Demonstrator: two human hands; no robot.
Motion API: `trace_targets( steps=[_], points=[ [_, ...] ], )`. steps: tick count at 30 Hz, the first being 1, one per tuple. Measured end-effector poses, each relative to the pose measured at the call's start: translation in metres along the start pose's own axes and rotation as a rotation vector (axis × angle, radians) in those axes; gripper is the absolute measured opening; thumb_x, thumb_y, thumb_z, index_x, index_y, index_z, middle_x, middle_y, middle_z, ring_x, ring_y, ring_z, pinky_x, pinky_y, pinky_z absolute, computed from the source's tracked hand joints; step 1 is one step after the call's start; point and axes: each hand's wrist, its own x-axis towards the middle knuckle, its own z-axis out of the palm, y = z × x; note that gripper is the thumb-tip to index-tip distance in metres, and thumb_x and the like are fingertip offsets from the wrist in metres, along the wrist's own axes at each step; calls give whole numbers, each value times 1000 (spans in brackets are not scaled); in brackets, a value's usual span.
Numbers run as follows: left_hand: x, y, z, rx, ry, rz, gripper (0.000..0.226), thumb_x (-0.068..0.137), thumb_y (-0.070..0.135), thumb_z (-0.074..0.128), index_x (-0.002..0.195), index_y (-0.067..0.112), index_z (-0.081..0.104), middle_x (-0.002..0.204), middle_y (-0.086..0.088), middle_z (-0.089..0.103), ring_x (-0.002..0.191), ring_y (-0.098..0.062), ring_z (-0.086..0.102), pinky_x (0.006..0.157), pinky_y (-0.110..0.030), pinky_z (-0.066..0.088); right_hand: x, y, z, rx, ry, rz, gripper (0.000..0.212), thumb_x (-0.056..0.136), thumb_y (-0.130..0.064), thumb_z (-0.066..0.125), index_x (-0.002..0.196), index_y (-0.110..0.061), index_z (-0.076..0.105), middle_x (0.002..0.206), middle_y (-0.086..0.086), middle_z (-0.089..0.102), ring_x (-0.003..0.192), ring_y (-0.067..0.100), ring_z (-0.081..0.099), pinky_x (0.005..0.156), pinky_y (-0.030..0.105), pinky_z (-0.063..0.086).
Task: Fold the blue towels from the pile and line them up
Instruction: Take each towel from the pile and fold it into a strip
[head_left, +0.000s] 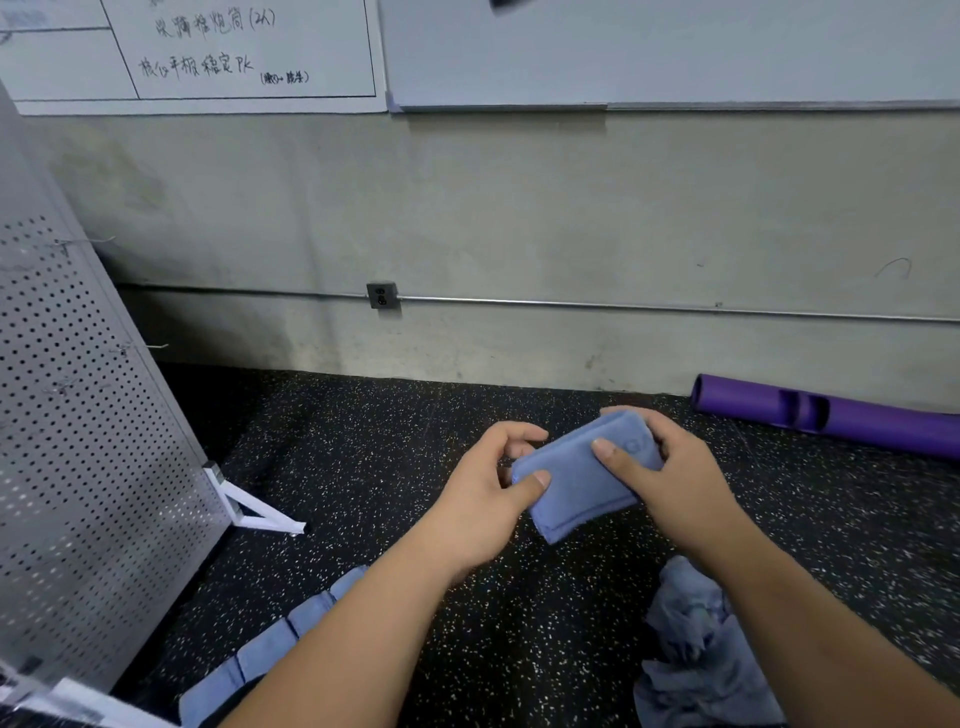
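Both hands pinch one folded blue towel (576, 480), held up off the floor (395, 447) and tilted, far end higher. Left hand (480, 501) clamps the towel's near-left end, thumb flat on top, fingers curled round the edge behind. Right hand (672, 480) clamps the far-right end, thumb on top, fingers wrapped over the far edge. The towel sits between the two hands, touching both, and its layered edges show at the near corner. Below-left of the held towel, a row of folded towels (270, 649) lies on the floor, partly hidden by the left forearm. Below-right of it, a pile of loose towels (693, 654) lies crumpled, partly under the right forearm. Right of and beyond the held towel, a purple tube (852, 418) lies along the wall base. Far left of it, a perforated metal panel (78, 426) stands leaning. Above it on the wall are an outlet (383, 295) and whiteboards (649, 52).
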Motion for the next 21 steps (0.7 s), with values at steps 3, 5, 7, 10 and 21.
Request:
trace_targets(
  steps=[3, 5, 7, 10, 21],
  points=[
    [0, -4, 0, 152, -44, -35, 46, 93, 40, 73, 135, 33, 58, 110, 11, 62, 97, 1, 61, 89, -20, 50, -1, 4, 1, -16, 50, -3, 23, 88, -26, 86, 109, -30, 77, 100, -10, 79, 93, 9, 75, 76, 19, 58],
    [-3, -3, 1, 386, -47, 19, 67, 87, 70, 62, 144, 35, 53, 121, 19, 60, 112, 4, 58, 99, -21, 47, -2, 5, 3, -43, 46, -10, 21, 86, -25, 87, 105, -28, 79, 96, -9, 80, 90, 10, 75, 76, 20, 57],
    [-6, 0, 4, 506, -37, 78, 78, 87, 80, 51, 149, 34, 51, 131, 21, 59, 121, 1, 55, 104, -23, 45, -2, 4, 8, -47, 18, -12, 21, 86, -23, 87, 104, -28, 79, 95, -8, 80, 88, 9, 75, 75, 19, 57],
    [-6, 2, 6, 493, -47, 94, 57, 96, 71, 54, 142, 37, 57, 125, 20, 67, 111, 1, 63, 97, -32, 54, -5, 0, 16, 33, -16, 3, 18, 92, -26, 81, 110, -27, 78, 97, -8, 80, 89, 7, 75, 72, 15, 55],
    [-6, -10, 7, 488, -125, -49, 56, 95, 81, 39, 114, 36, 67, 99, 14, 72, 87, -1, 64, 79, -31, 53, -2, 21, 33, -213, -50, 62, 13, 101, -43, 68, 99, -34, 77, 90, -16, 78, 86, 2, 72, 79, 34, 59]
  ],
)
